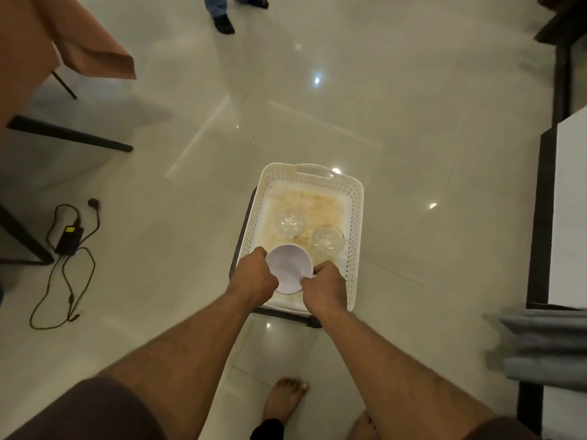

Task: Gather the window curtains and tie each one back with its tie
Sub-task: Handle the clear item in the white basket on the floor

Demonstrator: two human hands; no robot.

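A basket [355, 223] sits on the floor [397, 106] ahead of the person's bare feet. In it, 2 glasses stand side by side, one [290, 220] left and farther, the other [327, 240] right and nearer. A bowl [288, 272] is at the basket's near end, between the left hand [254, 276] and right hand [325, 285]. A power adapter [69, 239] with its cable lies well to the left. A table [38, 58] stands at far left.

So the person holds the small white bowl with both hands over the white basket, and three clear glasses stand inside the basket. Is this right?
Not quite: the head view shows two clear glasses in the white basket, not three. The rest holds: the left hand and right hand both grip the small white bowl over it.
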